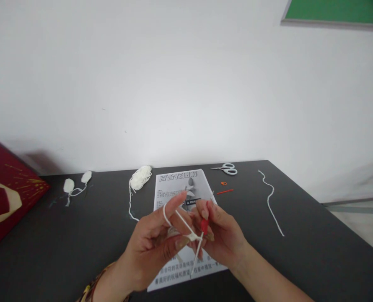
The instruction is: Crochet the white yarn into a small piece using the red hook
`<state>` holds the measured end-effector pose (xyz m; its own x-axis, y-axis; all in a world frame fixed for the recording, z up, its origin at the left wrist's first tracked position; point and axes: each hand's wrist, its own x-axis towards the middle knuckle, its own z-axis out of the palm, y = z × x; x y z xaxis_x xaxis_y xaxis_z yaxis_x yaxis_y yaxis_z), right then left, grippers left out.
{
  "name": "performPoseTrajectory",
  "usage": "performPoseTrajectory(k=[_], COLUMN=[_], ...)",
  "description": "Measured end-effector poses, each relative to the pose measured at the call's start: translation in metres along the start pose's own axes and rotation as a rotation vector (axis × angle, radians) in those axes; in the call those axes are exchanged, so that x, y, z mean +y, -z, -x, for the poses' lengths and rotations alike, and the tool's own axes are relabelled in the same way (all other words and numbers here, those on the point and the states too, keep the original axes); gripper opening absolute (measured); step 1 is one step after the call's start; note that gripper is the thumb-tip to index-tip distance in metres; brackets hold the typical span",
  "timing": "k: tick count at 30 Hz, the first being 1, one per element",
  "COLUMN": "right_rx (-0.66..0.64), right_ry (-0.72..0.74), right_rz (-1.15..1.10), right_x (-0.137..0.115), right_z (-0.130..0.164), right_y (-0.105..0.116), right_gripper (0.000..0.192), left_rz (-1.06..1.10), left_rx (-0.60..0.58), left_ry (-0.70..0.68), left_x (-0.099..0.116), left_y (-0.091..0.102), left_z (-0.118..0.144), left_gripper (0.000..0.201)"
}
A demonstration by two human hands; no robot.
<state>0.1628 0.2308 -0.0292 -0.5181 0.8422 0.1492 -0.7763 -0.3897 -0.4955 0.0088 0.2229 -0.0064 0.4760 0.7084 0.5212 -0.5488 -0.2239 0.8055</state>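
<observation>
My left hand (155,243) and my right hand (219,237) are close together over the near part of the dark table (299,260), almost touching at the fingertips. The left forefinger points up and away from me with a loop of white yarn (174,218) running round it; the thumb and the other fingers pinch a small white knot of stitches where the strand comes down. My right hand is closed on a crochet hook with a red grip (204,226), its pale shaft slanting down and toward me, the tip right at that knot.

Under both hands lies a printed instruction sheet (180,184), its far edge reaching toward the wall. Just left of the sheet's far corner sits a loose bundle of white yarn (140,177) with a tail trailing nearer. Farther left are two small white crocheted pieces (76,183), joined by a thread. At the far left edge stands a red box (7,193). Right of the sheet lie a small orange marker (224,183) and an orange needle (225,191); beyond them, scissors (226,168). Well to the right a cut length of white yarn (271,201) snakes across the table.
</observation>
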Motion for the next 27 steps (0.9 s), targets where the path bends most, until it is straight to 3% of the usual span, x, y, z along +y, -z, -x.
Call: performPoseTrajectory(k=[8, 13, 18, 27], right_rx=[0.07, 0.172, 0.19, 0.206], right_ry=[0.153, 0.295, 0.433, 0.459], right_rz=[0.107, 0.24, 0.373, 0.422], right_x=[-0.01, -0.018, -0.024, -0.029], right_z=[-0.001, 0.002, 0.006, 0.01], right_y=[-0.006, -0.014, -0.018, -0.019], right_gripper=[0.024, 0.023, 0.023, 0.023], left_rz=[-0.243, -0.442, -0.431, -0.415], left_rx=[-0.05, -0.008, 0.02, 0.046], left_ry=[-0.072, -0.083, -0.074, -0.071], left_x=[0.006, 0.01, 0.009, 0.008], left_y=[0.005, 0.007, 0.008, 0.01], left_z=[-0.002, 0.0, 0.003, 0.004], left_gripper=[0.064, 0.065, 0.064, 0.063])
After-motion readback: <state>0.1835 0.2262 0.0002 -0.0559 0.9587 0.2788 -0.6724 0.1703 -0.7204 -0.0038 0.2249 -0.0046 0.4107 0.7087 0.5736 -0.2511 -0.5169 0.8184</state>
